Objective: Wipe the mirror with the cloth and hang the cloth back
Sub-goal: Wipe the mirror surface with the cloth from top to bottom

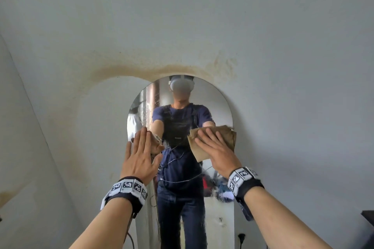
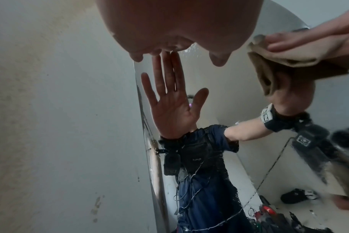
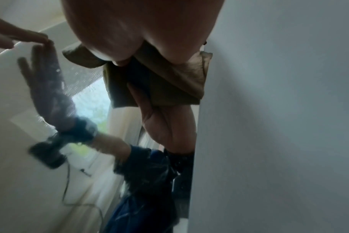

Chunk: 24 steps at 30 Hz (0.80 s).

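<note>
An arched mirror [image 1: 214, 105] is fixed to a white wall and shows water streaks and my reflection. My right hand [image 1: 212, 143] lies flat, fingers straight, and presses a folded brown cloth [image 1: 226, 135] on the glass at the mirror's right edge. The right wrist view shows the cloth [image 3: 197, 67] under my palm, right at the edge. My left hand [image 1: 141, 147] is flat with straight fingers and holds nothing; its fingertips [image 2: 165, 52] touch the glass near the left edge. The left wrist view also catches the cloth [image 2: 285, 53] under my right hand's fingers [image 2: 301, 41].
A yellow-brown stain [image 1: 141, 70] arcs over the mirror on the wall. A wall socket with a cable [image 1: 241, 236] sits low to the right of the mirror. A dark object [image 1: 368, 218] juts in at the right edge.
</note>
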Each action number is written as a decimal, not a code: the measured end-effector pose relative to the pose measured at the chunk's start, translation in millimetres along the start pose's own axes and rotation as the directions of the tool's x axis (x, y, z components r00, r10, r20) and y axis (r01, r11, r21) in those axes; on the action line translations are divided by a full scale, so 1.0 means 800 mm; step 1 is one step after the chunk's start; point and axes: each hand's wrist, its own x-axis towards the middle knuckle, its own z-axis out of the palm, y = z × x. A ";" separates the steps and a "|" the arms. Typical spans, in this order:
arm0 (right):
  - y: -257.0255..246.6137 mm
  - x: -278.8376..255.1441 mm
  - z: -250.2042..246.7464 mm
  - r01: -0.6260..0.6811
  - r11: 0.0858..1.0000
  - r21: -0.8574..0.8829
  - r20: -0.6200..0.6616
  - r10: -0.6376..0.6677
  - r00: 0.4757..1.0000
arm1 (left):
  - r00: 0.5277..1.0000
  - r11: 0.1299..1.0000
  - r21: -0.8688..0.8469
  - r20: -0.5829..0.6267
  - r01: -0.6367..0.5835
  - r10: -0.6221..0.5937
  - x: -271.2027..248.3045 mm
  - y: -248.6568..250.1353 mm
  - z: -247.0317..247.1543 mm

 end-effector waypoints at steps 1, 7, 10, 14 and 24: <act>-0.001 -0.012 0.006 -0.009 1.000 0.008 0.027 0.009 1.000 | 1.000 1.000 -0.008 -0.001 -0.001 0.001 -0.001 0.000 0.001; -0.013 -0.065 0.020 -0.080 0.992 0.092 0.179 0.063 0.982 | 1.000 1.000 -0.023 -0.002 -0.011 0.011 -0.002 -0.001 0.005; -0.026 -0.076 0.012 -0.150 0.971 0.188 0.226 0.106 0.968 | 1.000 1.000 -0.028 0.008 -0.009 0.009 -0.002 -0.001 0.003; -0.058 -0.053 -0.036 -0.435 0.764 0.476 0.152 0.416 0.897 | 1.000 0.998 -0.066 -0.009 -0.004 0.004 -0.005 -0.004 -0.006; -0.057 0.186 -0.184 -0.112 0.956 0.271 -0.551 0.249 0.796 | 1.000 0.995 -0.102 0.008 -0.010 0.011 0.009 -0.031 -0.015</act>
